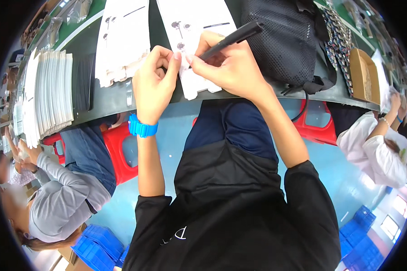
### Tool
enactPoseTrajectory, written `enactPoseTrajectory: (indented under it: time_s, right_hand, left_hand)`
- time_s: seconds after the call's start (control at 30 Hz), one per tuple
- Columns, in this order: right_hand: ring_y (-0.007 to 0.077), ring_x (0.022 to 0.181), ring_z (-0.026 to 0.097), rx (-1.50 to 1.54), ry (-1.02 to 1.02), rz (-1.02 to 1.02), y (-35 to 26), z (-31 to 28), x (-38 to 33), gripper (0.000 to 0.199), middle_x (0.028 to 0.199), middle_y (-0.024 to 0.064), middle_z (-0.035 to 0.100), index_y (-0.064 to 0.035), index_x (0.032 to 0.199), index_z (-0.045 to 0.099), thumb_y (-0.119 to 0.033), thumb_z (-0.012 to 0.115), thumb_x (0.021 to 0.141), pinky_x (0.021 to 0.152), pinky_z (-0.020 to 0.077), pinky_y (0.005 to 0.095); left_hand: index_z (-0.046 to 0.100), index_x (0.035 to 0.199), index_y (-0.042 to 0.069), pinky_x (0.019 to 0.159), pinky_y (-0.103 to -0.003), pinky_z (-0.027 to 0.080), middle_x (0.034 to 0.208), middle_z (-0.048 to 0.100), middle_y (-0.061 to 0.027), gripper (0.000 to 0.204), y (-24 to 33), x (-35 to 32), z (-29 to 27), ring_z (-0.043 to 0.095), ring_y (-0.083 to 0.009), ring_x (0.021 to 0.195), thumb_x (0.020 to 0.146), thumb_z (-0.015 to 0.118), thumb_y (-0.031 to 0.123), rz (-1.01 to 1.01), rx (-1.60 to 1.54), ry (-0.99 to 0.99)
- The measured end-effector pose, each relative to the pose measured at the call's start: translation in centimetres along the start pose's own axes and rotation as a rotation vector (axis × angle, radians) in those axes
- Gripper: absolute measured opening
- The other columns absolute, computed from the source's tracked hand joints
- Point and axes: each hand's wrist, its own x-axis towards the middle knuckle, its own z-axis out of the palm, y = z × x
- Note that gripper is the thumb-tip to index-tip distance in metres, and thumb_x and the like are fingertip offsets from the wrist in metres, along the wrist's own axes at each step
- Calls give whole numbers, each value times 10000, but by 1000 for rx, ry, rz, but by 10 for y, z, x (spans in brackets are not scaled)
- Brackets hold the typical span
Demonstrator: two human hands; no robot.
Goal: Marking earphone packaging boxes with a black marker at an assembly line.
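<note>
While the right hand [233,65] gripped a black pen [237,36] over a white carton [190,28], the left hand [156,83] curled close, its hold unclear. Work there seemed unfinished.

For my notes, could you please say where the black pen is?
In the head view's upper middle, the black pen is in the right hand, near the black mesh bag.
</note>
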Motion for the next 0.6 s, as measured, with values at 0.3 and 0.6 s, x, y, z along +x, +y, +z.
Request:
enactPoseTrajectory:
  time_s: [0.3, 0.6]
  right_hand:
    - [6, 598, 492, -59, 71, -86, 4, 4, -5, 217, 651, -47, 548, -8, 769, 605, -94, 756, 900, 532, 383, 198]
    - [14, 625, 553, 3, 4, -27, 8, -1, -1, 210, 673, -28, 589, 4, 789, 630, -97, 757, 922, 545, 405, 200]
  left_hand:
    - [633, 903, 51, 507, -264, 314, 598, 574, 19, 214, 1, -2, 0, 400, -46, 508, 998, 691, 234, -17, 31, -3]
    - [638, 928, 49, 528, -256, 351, 621, 612, 18, 210, -1, -1, -2, 444, -40, 526, 1007, 682, 239, -19, 17, -21]
